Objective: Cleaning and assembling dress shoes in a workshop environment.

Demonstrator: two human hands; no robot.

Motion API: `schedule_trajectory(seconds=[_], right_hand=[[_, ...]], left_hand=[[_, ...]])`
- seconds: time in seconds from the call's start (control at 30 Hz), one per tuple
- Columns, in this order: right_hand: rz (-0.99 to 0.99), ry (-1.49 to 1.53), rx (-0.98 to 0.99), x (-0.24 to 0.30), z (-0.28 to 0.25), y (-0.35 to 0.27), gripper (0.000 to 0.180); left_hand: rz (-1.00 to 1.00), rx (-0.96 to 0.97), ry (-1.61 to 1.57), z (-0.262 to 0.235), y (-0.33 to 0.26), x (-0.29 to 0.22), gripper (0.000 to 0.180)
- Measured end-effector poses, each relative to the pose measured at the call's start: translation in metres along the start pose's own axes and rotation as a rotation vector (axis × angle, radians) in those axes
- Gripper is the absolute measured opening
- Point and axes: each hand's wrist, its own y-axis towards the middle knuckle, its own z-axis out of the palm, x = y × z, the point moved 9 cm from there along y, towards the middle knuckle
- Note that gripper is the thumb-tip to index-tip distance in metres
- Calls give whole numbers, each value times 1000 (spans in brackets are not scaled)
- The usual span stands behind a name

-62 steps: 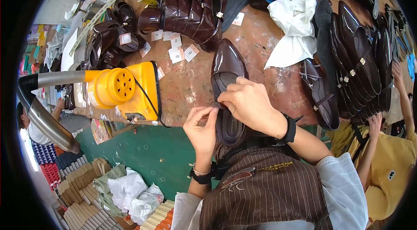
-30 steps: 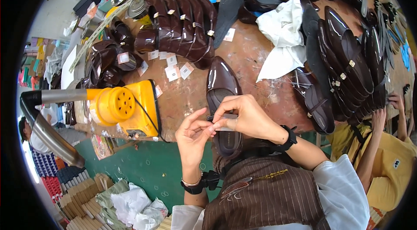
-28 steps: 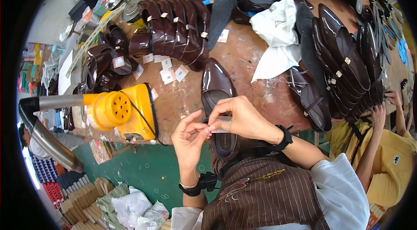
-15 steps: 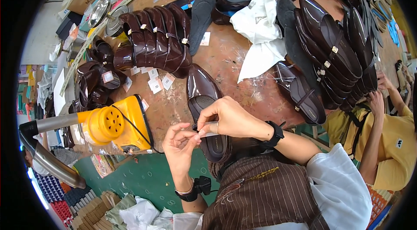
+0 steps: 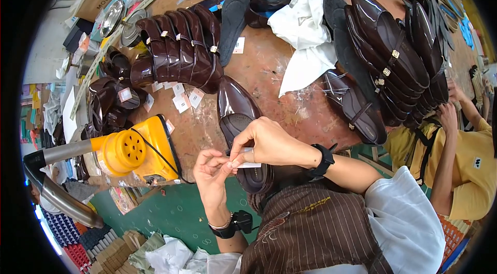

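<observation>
Over the shoe, the right hand pinched a white tag; the left hand pressed its tips together; going slowly seemed best.

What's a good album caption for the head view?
Left hand and right hand meet at a white slip over a dark shoe.

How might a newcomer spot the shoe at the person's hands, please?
On the workbench, find the yellow machine. To its right is a pointed, glossy shoe. Unlike the neighbouring shoes, it is partly covered by the right hand.
</observation>
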Motion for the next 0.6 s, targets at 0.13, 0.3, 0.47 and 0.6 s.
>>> schedule_trajectory(seconds=[0.13, 0.3, 0.47, 0.6], right_hand=[[36, 115, 27, -6, 5, 0, 15], [-43, 59, -215, -2, -39, -15, 16], [240, -616, -508, -54, -104, -44, 8], [193, -798, -481, -89, -95, -41, 10]], left_hand=[[57, 35, -65, 12, 1, -5, 32], [196, -286, 212, 7, -8, -24, 34], [-118, -65, 1066, 21, 0, 1, 24], [95, -48, 621, 9, 8, -15, 12]])
